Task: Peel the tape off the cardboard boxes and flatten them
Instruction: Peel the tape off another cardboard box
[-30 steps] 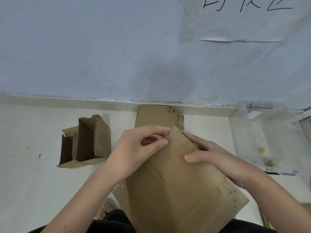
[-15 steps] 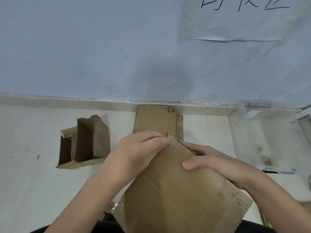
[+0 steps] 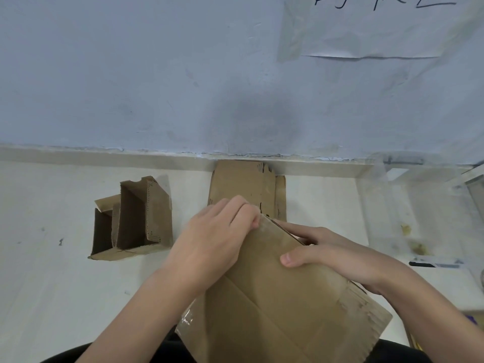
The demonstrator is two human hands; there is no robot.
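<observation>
Open cardboard box [image 3: 132, 218] on desk [image 3: 52, 284] left; flattened cardboard [image 3: 245, 184] at back edge. Paper sign [image 3: 379, 27] writing unreadable. Left hand [image 3: 214, 239] pinches, right hand [image 3: 332, 254] grips held box [image 3: 282, 305] top corner.

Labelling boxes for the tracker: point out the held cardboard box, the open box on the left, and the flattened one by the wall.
held cardboard box [image 3: 282, 305]: head view, broad top face.
open box [image 3: 157, 213]: head view, right outer wall.
flattened box [image 3: 241, 182]: head view, bare upper panel.

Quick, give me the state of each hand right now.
Left hand: fingers curled, pinching at the top corner of the cardboard box.
Right hand: gripping the box's right edge, thumb on top.
</observation>
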